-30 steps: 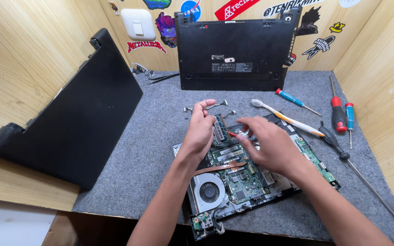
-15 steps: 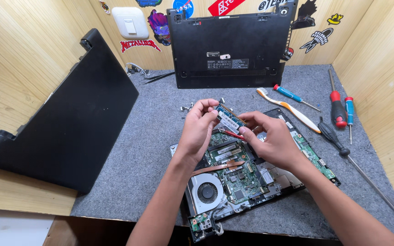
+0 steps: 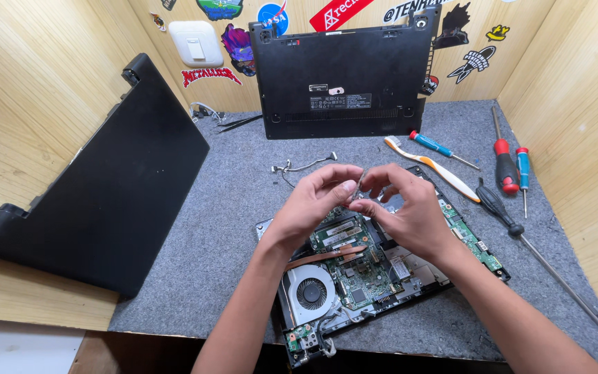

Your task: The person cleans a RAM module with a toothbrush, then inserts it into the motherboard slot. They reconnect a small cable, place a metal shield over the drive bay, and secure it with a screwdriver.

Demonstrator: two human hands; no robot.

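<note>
both hands meet above the open laptop motherboard point(image 3: 354, 277), which lies on the grey felt tabletop point(image 3: 230, 228). left hand point(image 3: 313, 204) and right hand point(image 3: 406, 211) pinch a small thin memory module point(image 3: 360, 181) between their fingertips, held in the air over the board's upper edge. module is seen edge-on, long axis running near vertical in view, top end tilted slightly right and away; the face is too thin to read. cooling fan point(image 3: 311, 293) sits at the board's near-left corner. black laptop base cover point(image 3: 344, 69) leans on the back wall. toothbrush point(image 3: 432, 167), screwdrivers point(image 3: 505, 163) lie right of the hands.
</note>
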